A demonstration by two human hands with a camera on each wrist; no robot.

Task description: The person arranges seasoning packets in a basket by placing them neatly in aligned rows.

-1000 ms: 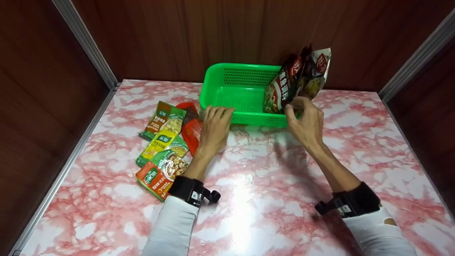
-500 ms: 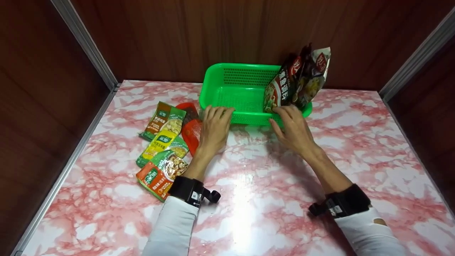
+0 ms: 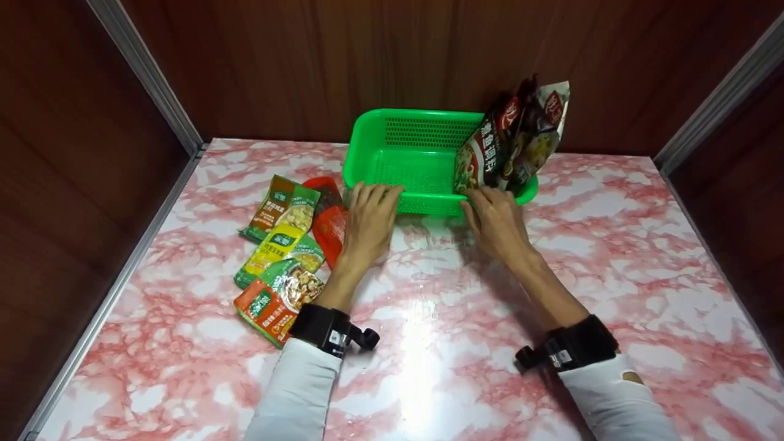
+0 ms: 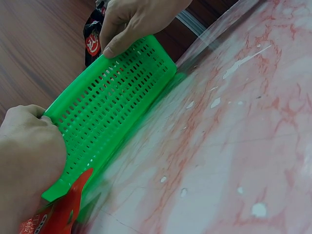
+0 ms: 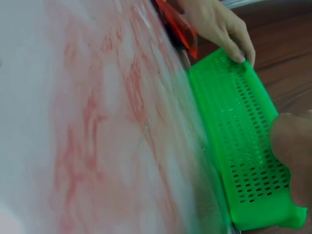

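Note:
A green plastic basket [image 3: 429,202] with perforated walls stands at the back of the table. My left hand [image 3: 370,223] grips its near rim toward the left end, fingers hooked over the edge. Farther right, my right hand [image 3: 499,223] holds the same rim, with its thumb on the outer wall in the left wrist view. Dark seasoning packets [image 3: 490,150] lean upright in the basket's right end, just beyond my right hand. Beside my left hand lies a red packet [image 3: 331,229], partly hidden by that hand.
Left of the basket lie a brown-green packet [image 3: 282,208], a yellow-green packet [image 3: 278,251] and an orange-green packet [image 3: 278,306], overlapping one another. A dark wood panel [image 3: 294,67] rises behind the marbled table [image 3: 453,343], with more panels on both sides.
My right hand has let go of the dark packets, moved down and left, and taken hold of the basket's near rim. The left hand and the basket have stayed in place.

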